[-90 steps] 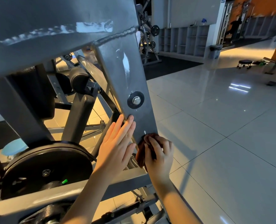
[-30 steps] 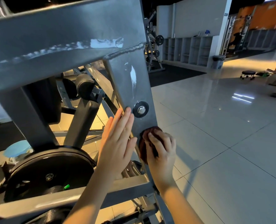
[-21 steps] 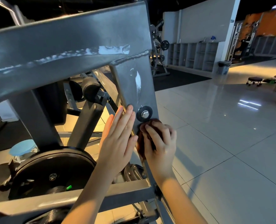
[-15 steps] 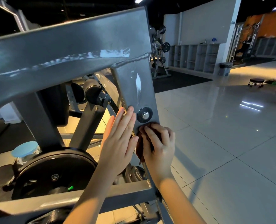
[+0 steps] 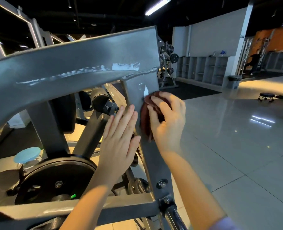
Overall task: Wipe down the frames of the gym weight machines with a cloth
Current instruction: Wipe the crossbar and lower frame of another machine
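Observation:
A grey steel machine frame (image 5: pixel 74 67) fills the left and centre of the head view, with a wide top beam and a slanted upright post (image 5: pixel 155 163) running down to a lower crossbar. My right hand (image 5: pixel 168 120) presses a dark red cloth (image 5: pixel 145 117) against the upper part of that post, just under the weld with the top beam. My left hand (image 5: pixel 119 140) lies flat, fingers apart, on the post's left edge beside the cloth. The cloth is partly hidden under my fingers.
A black weight plate (image 5: pixel 54 181) hangs inside the frame at lower left, black pads (image 5: pixel 99 100) behind it. A chrome bar (image 5: pixel 174 216) sticks out at the bottom. Glossy tiled floor (image 5: pixel 237 146) spreads right; shelving (image 5: pixel 203 70), a bin (image 5: pixel 234 82), a small stool (image 5: pixel 267 96) stand far off.
My right hand has slid the cloth up the post, past the round bolt toward the top weld. My left hand has stayed flat on the post's edge. The camera has tilted upward.

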A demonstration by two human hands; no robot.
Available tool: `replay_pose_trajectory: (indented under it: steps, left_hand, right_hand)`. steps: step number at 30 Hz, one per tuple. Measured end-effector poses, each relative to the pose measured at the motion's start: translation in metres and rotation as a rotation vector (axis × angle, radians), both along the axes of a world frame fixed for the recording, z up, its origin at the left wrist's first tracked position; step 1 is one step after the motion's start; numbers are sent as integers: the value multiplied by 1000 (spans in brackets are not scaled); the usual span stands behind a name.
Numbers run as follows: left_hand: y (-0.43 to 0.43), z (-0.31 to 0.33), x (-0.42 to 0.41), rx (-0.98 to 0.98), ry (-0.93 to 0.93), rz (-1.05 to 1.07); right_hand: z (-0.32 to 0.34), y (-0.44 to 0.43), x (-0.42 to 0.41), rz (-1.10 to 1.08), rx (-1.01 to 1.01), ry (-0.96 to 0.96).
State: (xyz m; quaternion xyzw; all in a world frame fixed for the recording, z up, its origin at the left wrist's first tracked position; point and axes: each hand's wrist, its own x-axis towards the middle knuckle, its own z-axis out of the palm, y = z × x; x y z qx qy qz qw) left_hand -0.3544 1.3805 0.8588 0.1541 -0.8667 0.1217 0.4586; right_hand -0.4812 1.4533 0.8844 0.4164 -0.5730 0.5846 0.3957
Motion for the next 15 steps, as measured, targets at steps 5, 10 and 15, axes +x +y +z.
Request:
replay_pose_trajectory:
  steps: [5, 10, 15]
  left_hand:
    - [-5, 18, 1, -9, 6, 21]
    - [-8, 21, 3, -22, -10, 29]
    - [-8, 20, 0, -8, -7, 8]
  right_hand:
    - [-15, 9, 2, -19, 143, 151]
    - [31, -9, -9, -92, -15, 158]
    - [-11, 2, 5, -68, 121, 168]
